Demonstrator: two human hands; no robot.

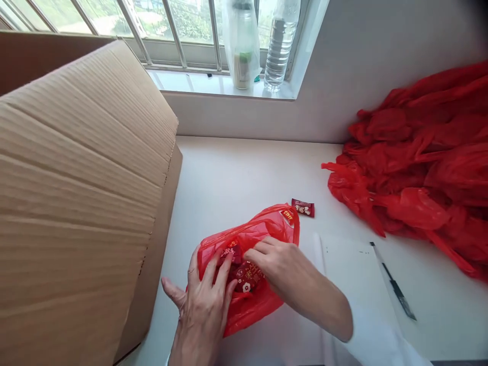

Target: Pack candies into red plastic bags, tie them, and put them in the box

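Resting with fingers spread, the left hand (206, 302) touches dark red packets (248, 277) inside an open red bag (249, 312) on the white counter (236, 173); the right hand (280, 260) bunches its fingers there, whether gripping anything is unclear. A tall cardboard box (84, 193) blocks the left. One loose packet (303, 208) lies by the bag's far corner; heaped red bags (423, 157) and a slim dark tool (397, 290) lie rightward.
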